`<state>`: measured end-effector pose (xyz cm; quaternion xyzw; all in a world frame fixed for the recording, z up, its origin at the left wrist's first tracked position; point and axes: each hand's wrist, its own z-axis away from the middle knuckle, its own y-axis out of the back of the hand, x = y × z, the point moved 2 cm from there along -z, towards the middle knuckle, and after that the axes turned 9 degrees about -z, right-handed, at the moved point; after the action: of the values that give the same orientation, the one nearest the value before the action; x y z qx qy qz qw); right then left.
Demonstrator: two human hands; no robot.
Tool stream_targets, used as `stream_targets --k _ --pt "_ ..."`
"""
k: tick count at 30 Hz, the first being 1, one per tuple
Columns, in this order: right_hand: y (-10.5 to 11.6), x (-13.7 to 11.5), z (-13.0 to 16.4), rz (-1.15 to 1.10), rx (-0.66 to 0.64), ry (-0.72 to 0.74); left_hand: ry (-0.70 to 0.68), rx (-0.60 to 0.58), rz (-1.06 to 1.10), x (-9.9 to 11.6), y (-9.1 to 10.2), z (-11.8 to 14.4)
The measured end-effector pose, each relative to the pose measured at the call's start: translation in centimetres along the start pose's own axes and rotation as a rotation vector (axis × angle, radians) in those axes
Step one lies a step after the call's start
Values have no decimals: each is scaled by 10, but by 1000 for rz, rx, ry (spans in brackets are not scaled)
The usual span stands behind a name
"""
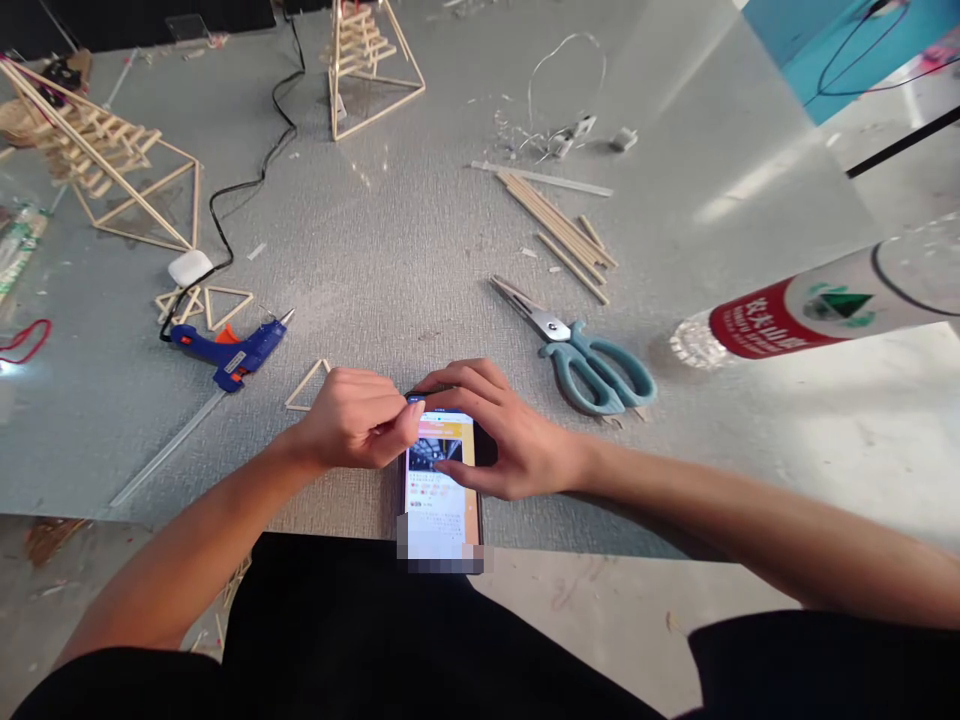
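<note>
A phone [441, 490] with a lit screen lies flat at the near edge of the grey table [390, 230]. My right hand [501, 432] curls over the phone's top right, thumb resting on the screen. At the phone's top left, my left hand [358, 418] has its fingers pinched against the edge. A small triangle of wooden sticks [307, 387] lies just left of my left hand.
Teal scissors [592, 358] lie right of the phone, a blue glue gun [229, 350] with black cord to the left. Loose wooden sticks [559, 230] lie farther back. Two stick towers [105, 160] [367, 60] stand at left and back. A water bottle [810, 310] lies at right.
</note>
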<state>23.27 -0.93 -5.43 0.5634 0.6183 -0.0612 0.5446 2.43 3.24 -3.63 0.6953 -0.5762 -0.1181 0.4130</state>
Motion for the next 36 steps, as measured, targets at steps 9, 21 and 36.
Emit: stream_targets --k 9,21,36 --pt "3 3 4 4 -43 36 130 -99 -132 14 33 -17" --pt "2 -1 6 -19 -136 64 120 -127 32 -13 14 -10" --pt "3 -4 11 54 -288 76 121 -185 75 -18 7 3"
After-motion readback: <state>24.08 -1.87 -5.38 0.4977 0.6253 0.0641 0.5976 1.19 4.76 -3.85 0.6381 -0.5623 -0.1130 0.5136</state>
